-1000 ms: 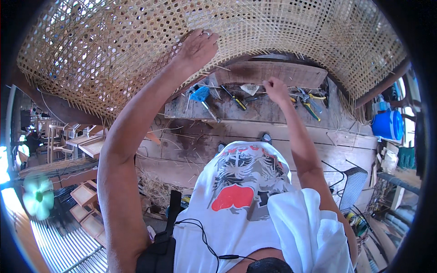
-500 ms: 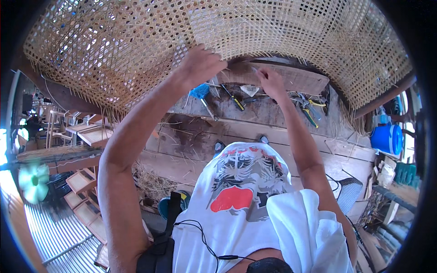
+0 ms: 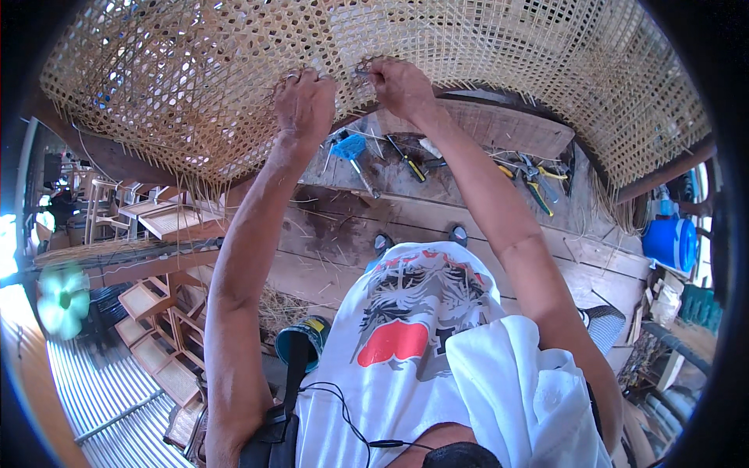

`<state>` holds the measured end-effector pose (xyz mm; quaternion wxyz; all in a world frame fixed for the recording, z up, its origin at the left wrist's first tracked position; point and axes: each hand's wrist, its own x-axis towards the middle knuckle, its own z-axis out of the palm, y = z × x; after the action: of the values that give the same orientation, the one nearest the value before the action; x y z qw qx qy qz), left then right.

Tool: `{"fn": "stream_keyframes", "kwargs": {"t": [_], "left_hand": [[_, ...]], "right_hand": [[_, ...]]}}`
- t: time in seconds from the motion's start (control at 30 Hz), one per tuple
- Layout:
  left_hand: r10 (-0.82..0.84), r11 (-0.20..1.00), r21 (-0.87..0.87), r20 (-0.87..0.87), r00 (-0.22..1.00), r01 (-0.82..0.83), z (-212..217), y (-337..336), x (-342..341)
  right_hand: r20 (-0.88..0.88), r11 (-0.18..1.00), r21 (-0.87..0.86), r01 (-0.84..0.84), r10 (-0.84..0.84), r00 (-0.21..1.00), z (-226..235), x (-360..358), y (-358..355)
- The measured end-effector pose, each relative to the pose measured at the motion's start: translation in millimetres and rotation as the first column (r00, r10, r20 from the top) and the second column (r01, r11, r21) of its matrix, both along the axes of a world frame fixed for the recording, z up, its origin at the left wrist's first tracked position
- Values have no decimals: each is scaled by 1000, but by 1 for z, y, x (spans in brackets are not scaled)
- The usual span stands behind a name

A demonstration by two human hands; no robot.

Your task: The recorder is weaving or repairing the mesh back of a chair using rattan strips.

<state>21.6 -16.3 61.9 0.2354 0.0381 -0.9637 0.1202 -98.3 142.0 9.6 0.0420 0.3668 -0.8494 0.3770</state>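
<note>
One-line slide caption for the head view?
Left hand and right hand work side by side on an open-weave cane panel above a wooden workbench.

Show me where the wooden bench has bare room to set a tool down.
Bare boards lie on the wooden bench between the left forearm and the blue-handled brush, and right of the shirt toward the blue bucket. It is crowded under the cane mat, where pliers and cutters lie beside the screwdriver. Both the left hand and right hand grip the mat.
</note>
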Motion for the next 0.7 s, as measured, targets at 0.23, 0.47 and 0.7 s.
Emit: {"fn": "stream_keyframes", "kwargs": {"t": [0.23,0.47,0.7], "left_hand": [[81,986,150,-80,993,-68,-3,9,1],[196,961,201,-1,981,-191,-4,19,-5],[228,939,265,2,974,-221,-10,24,-14]], "right_hand": [[-108,994,38,106,-102,989,8,8,-5],[-108,978,205,49,-28,994,24,4,-16],[-127,980,198,20,6,992,19,-8,-12]]}}
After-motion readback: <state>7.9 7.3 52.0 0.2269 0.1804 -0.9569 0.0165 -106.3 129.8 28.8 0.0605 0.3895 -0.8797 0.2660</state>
